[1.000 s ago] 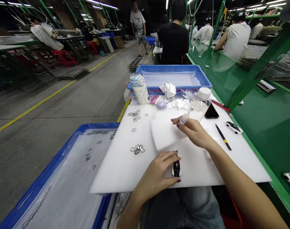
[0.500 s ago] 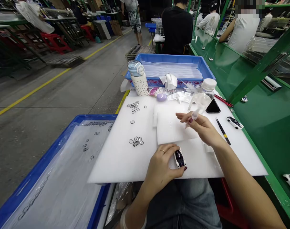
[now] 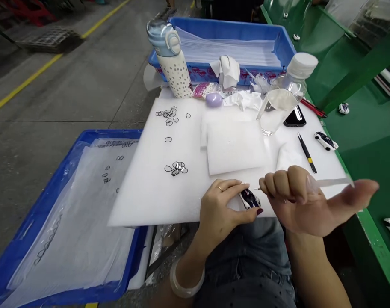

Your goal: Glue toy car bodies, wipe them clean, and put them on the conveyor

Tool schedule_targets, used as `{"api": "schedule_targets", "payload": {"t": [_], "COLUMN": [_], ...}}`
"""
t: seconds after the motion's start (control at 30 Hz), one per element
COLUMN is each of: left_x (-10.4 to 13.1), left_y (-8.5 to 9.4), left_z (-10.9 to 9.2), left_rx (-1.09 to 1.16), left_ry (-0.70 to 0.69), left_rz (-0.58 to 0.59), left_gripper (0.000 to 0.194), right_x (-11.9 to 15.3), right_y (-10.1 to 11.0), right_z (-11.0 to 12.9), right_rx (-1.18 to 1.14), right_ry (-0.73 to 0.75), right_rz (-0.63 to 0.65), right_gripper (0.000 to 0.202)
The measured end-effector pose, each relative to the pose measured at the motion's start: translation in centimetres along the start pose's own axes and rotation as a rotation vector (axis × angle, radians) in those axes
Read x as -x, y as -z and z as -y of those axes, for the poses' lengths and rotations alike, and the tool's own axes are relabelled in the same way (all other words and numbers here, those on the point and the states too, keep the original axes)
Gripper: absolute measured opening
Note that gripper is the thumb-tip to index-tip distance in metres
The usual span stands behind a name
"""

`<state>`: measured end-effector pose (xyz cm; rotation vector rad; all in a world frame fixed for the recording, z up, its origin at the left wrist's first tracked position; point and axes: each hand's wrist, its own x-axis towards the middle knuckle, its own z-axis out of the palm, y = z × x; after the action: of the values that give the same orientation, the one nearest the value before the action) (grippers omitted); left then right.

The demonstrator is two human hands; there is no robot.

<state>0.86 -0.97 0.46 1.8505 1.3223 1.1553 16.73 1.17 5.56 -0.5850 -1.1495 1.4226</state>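
My left hand (image 3: 221,204) grips a small white and dark toy car (image 3: 249,198) between thumb and fingers, near the front edge of the white foam board (image 3: 137,201). Wrapped round a translucent syringe (image 3: 331,182), my right hand (image 3: 297,199) is closed, with the thumb stretched out at the syringe's far end. A thin needle tip pokes out from its fingers just right of the car; whether it touches the car I cannot tell. A square white foam pad (image 3: 235,147) lies behind the hands. Thin dark rings (image 3: 176,168) sit in loose piles on the board's left.
Tweezers (image 3: 306,153), another toy car (image 3: 326,140), a phone (image 3: 295,116) and a clear bottle (image 3: 283,100) stand or lie at right. Behind are a dotted flask (image 3: 174,70), a purple egg-shaped thing (image 3: 214,100) and a blue bin (image 3: 227,25). A blue tray (image 3: 66,158) sits lower left.
My right hand has come down and nearer, turning so the needle points left at the car. The car has tilted slightly in my left hand. My view has dipped lower.
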Motion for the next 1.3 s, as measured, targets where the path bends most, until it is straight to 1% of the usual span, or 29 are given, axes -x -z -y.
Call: {"api": "schedule_targets", "payload": {"t": [0.07,0.13,0.33,0.47,0.63,1.0,1.3], "left_x": [-0.1,-0.3,-0.4,-0.4,-0.4,-0.5,-0.6], "left_y": [0.0,-0.1,-0.1,-0.1,-0.2,-0.3,-0.2], "left_z": [0.0,-0.1,-0.3,-0.3,-0.3,-0.4,-0.7], "left_rx": [0.004,0.007,0.014,0.005,0.001,0.006,-0.005], "left_ry": [0.017,0.024,0.051,0.064,0.062,0.089,0.105], "left_rz": [-0.015,-0.025,-0.027,-0.021,-0.018,-0.024,-0.039], "left_gripper": [0.044,0.042,0.038,0.037,0.035,0.040,0.032], "right_x": [-0.7,-1.0,-0.8,-0.8,-0.6,-0.2,-0.1], "right_y": [-1.0,-1.5,-1.5,-1.5,-1.6,-2.0,-2.2], "right_z": [0.5,0.5,-0.4,-0.5,-0.6,-0.5,-0.2], "right_rx": [-0.086,-0.134,-0.171,-0.155,-0.137,-0.105,-0.020], "right_ry": [-0.038,-0.077,-0.081,-0.096,-0.080,-0.061,-0.064], "right_rz": [0.007,0.011,0.010,-0.017,-0.060,-0.122,-0.156], "right_gripper": [0.067,0.065,0.060,0.061,0.062,0.064,0.063]}}
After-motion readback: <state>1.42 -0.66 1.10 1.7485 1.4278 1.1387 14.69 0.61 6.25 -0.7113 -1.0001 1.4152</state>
